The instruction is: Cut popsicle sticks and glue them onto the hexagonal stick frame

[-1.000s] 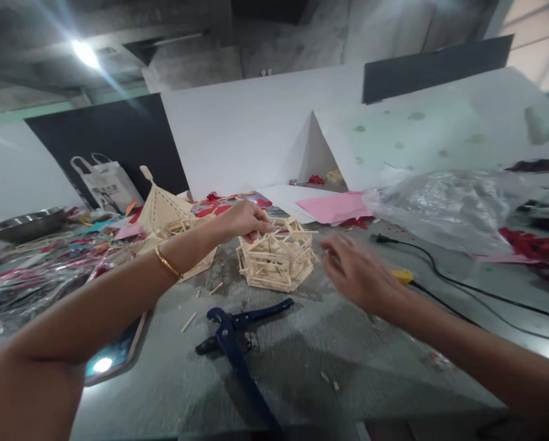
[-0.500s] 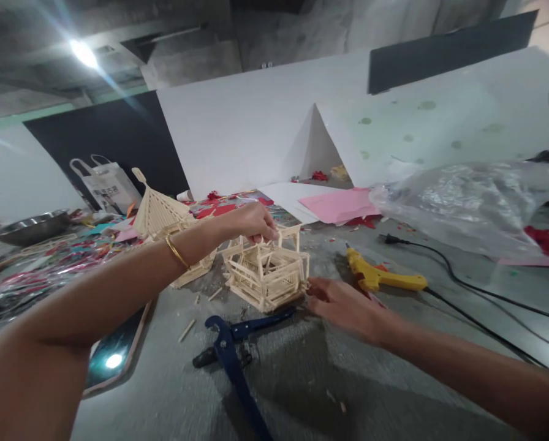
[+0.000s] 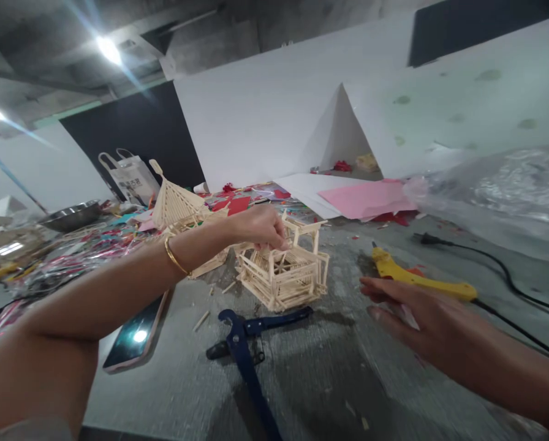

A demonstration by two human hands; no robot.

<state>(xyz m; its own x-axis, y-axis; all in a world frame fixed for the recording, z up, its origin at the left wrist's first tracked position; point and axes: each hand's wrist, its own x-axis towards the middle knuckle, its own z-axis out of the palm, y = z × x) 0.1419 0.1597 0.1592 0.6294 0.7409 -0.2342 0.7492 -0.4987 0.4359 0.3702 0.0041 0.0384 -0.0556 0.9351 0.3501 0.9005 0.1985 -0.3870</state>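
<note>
A six-sided model made of wooden sticks (image 3: 297,278) stands on the grey table in front of me. My left hand (image 3: 263,228), with a gold bangle on its wrist, reaches over the model's far left side. Its fingers are pinched together at the upper sticks, and the fingertips are partly hidden. Off to the right, my right hand (image 3: 405,303) is apart from the model, fingers stretched out and holding nothing visible. Just beyond it lies a yellow glue gun (image 3: 421,278). A dark blue cutter (image 3: 244,343) rests on the table before the model.
Behind my left forearm stands a pointed stick roof (image 3: 177,205). A phone (image 3: 136,337) lies under that arm. Pink paper (image 3: 366,199) and a clear plastic bag (image 3: 504,190) lie at the back right. A black plug and cable (image 3: 462,245) runs along the right; metal bowl (image 3: 75,214) back left.
My right hand has let go of the model's right side and moved right, towards the glue gun. My left hand remains at the model. The camera view has shifted slightly.
</note>
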